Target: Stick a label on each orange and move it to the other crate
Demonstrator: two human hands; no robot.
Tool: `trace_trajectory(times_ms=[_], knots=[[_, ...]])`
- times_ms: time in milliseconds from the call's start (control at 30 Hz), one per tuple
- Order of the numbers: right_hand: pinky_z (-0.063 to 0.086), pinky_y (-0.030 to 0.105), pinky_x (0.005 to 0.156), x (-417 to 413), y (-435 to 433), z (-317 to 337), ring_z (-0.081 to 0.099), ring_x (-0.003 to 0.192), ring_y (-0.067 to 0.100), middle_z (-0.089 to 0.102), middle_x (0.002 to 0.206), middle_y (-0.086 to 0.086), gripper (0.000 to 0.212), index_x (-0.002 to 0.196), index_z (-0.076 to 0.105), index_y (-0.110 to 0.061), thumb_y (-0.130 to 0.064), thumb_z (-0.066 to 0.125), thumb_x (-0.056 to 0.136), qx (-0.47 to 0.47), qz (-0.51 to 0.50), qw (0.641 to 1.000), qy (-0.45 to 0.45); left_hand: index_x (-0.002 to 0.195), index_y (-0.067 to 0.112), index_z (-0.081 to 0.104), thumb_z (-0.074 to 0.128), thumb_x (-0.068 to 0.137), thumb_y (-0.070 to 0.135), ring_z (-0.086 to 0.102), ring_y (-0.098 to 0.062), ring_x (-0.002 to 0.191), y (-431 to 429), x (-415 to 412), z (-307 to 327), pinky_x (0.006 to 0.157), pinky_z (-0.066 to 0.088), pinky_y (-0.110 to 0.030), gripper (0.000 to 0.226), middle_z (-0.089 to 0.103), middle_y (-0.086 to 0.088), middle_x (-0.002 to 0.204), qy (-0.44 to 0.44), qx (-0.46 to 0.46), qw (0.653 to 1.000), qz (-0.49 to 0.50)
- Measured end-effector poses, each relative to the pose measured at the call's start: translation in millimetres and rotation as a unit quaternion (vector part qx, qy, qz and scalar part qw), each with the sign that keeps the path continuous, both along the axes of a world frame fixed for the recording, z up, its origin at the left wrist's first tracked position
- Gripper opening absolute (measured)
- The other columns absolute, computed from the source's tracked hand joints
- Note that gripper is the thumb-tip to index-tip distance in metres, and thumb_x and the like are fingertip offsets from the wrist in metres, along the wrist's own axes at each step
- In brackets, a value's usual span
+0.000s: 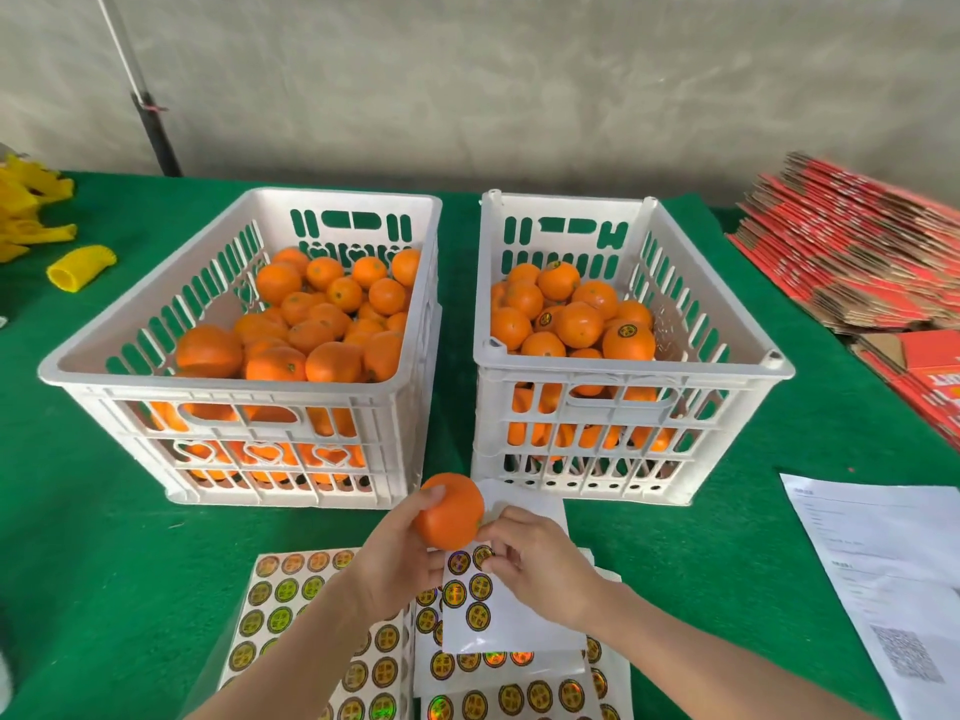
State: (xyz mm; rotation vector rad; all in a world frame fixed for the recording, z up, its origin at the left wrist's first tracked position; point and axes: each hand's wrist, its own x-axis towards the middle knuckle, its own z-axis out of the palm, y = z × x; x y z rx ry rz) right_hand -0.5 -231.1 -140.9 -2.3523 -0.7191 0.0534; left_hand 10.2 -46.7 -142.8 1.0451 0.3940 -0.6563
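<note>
We hold the orange [449,511] in our left hand [400,553], its grip curled round the fruit just above the worktop [104,537]. Our right hand [535,563] has its grip pinching a label [483,554] at the top of the sticker sheet [498,631], and the orange lies close by at ten o'clock from it. We judge the label goes that short way next; the right crate [623,374] stands at one o'clock, high-rimmed, with open room inside.

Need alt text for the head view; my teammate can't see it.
The left hand holds an orange over sticker sheets while the right hand pinches a label on the top sheet. Behind, on green cloth, the left crate holds unlabelled oranges, the right crate some labelled ones.
</note>
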Motion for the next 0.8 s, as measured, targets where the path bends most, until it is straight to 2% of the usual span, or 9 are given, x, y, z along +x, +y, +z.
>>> trace_trajectory(times_ms=[100,167,233,267,333,433,567,700,800], knots=[[0.033,0.010,0.068,-2,2,2,0.046,0.069,0.006,0.059,0.084,0.008,0.007,0.088,0.067,0.001,0.000,0.066,0.082,0.031,-0.009,0.999,0.025,0.127,0.017,0.048,0.078,0.049,0.046,0.071,-0.025,0.079,1,-1,0,0.067,0.054,-0.034,0.089,0.071,-0.013,0.098,0.003,0.006,1.000,-0.014],[0.035,0.009,0.065,-3,3,4,0.051,0.067,0.000,0.061,0.076,-0.003,0.004,0.077,0.064,0.002,0.003,0.065,0.081,0.068,-0.027,0.996,0.045,0.127,0.017,0.047,0.075,0.055,0.044,0.071,-0.024,0.078,2,-1,0,0.063,0.054,-0.032,0.082,0.069,-0.014,0.101,0.005,0.010,1.000,-0.020],[0.039,0.009,0.063,-2,2,7,0.053,0.064,-0.001,0.056,0.068,-0.015,0.012,0.074,0.063,-0.006,0.002,0.063,0.083,0.101,-0.090,0.987,0.085,0.129,0.017,0.044,0.072,0.059,0.041,0.067,-0.027,0.095,3,-2,1,0.078,0.052,-0.037,0.079,0.062,-0.015,0.118,-0.010,0.039,0.999,-0.029],[0.041,0.013,0.063,-2,0,10,0.053,0.062,0.001,0.057,0.065,-0.011,0.018,0.072,0.062,-0.012,0.001,0.062,0.084,0.120,-0.132,0.977,0.114,0.130,0.016,0.044,0.073,0.057,0.041,0.062,-0.028,0.104,5,-4,3,0.088,0.048,-0.038,0.082,0.058,-0.014,0.124,-0.029,0.071,0.996,-0.036],[0.047,0.021,0.067,2,-5,15,0.058,0.065,0.015,0.062,0.064,0.004,0.026,0.068,0.062,-0.016,0.004,0.060,0.084,0.203,-0.209,0.937,0.195,0.130,0.016,0.046,0.076,0.044,0.050,0.053,-0.026,0.113,8,-7,6,0.097,0.038,-0.037,0.097,0.054,-0.008,0.126,-0.093,0.159,0.981,-0.058],[0.048,0.028,0.071,10,-7,30,0.057,0.072,0.019,0.063,0.069,0.008,0.022,0.069,0.069,-0.012,0.006,0.062,0.081,0.365,-0.276,0.826,0.330,0.130,0.018,0.046,0.073,0.034,0.054,0.050,-0.026,0.114,9,-9,13,0.095,0.038,-0.038,0.106,0.052,-0.006,0.123,-0.159,0.203,0.965,-0.045],[0.047,0.022,0.058,14,-2,52,0.054,0.057,0.012,0.062,0.062,0.004,0.018,0.067,0.073,-0.011,0.000,0.066,0.080,0.507,-0.278,0.707,0.408,0.132,0.021,0.049,0.081,0.044,0.034,0.056,-0.030,0.113,2,-3,34,0.088,0.051,-0.037,0.095,0.056,-0.012,0.125,-0.150,0.023,0.987,0.048],[0.049,0.020,0.057,8,4,74,0.057,0.053,0.010,0.065,0.060,0.005,0.005,0.062,0.075,-0.014,-0.011,0.071,0.064,0.537,-0.242,0.712,0.382,0.124,0.021,0.054,0.094,0.034,0.014,0.067,-0.038,0.099,-9,0,50,0.074,0.058,-0.045,0.098,0.053,-0.017,0.125,-0.084,-0.172,0.974,0.123],[0.049,0.021,0.063,4,9,84,0.057,0.059,0.011,0.065,0.060,0.004,0.006,0.061,0.075,-0.016,-0.013,0.070,0.064,0.539,-0.232,0.727,0.357,0.125,0.020,0.050,0.095,0.043,0.027,0.068,-0.042,0.092,-14,-1,61,0.071,0.059,-0.046,0.094,0.054,-0.022,0.123,-0.033,-0.219,0.964,0.146]])
